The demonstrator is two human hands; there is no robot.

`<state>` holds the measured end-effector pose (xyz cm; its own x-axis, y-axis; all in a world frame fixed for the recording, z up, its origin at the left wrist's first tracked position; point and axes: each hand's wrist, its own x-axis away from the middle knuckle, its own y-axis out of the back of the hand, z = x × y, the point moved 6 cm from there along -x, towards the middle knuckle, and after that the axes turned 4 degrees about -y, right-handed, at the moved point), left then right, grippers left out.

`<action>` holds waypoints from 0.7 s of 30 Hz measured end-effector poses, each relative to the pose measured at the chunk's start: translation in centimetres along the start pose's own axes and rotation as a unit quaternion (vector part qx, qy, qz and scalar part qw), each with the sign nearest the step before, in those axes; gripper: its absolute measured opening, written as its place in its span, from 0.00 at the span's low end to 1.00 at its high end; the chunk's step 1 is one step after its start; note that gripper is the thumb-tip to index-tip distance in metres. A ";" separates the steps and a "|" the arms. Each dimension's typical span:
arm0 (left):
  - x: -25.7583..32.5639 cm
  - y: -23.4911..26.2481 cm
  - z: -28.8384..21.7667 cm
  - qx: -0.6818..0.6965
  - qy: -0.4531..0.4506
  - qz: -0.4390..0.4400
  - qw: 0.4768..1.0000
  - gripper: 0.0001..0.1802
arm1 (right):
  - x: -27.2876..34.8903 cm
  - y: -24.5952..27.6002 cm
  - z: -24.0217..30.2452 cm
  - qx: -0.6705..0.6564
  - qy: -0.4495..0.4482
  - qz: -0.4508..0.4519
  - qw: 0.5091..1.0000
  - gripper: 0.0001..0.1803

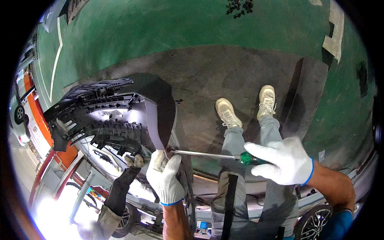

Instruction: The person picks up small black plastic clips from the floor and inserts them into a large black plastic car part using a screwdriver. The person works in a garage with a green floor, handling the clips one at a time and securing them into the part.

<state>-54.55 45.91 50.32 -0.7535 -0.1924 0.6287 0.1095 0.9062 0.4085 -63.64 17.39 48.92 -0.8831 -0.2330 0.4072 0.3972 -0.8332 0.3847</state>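
Observation:
In my right hand, which wears a white knit glove with a blue cuff, is a long-shaft screwdriver with a green handle. Its shaft points left, and the tip ends beside the fingers of my left hand. That hand, gloved the same way, pinches the lower end of a grey curved edge of a car bumper. Black ribbed plastic parts fill the bumper's inner side. My left fingertips partly cover the spot by the screwdriver's tip.
A co-worker's gloved hand and dark sleeve reach the bumper's lower side. My shoes stand on a dark mat over green floor. Small black pieces lie at the far side. Car wheels show along the lower edge.

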 end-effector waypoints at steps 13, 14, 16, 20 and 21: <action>0.0 0.6 0.6 -0.017 0.018 -0.032 0.999 0.16 | 0.1 0.5 1.6 0.156 0.084 -0.045 0.983 0.29; -0.1 0.6 0.9 -0.015 0.014 -0.029 0.999 0.16 | -0.1 0.5 1.7 0.152 0.083 -0.037 0.984 0.30; 0.1 0.7 1.5 0.004 0.020 -0.028 0.999 0.16 | -0.7 0.4 1.6 0.144 0.061 0.010 0.988 0.29; 0.1 0.8 1.6 0.017 0.067 -0.003 0.998 0.16 | 1.2 -2.8 -1.4 -0.434 -0.380 0.223 0.786 0.21; 0.1 0.8 1.7 0.019 0.055 -0.004 0.998 0.16 | 1.0 -2.7 -1.3 -0.472 -0.419 0.263 0.730 0.22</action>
<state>-55.65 47.26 49.63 -0.6774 -0.2376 0.6962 0.0775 0.9181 0.3888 -65.93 18.73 47.22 -0.0510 -0.5860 0.8087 -0.0725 -0.8055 -0.5882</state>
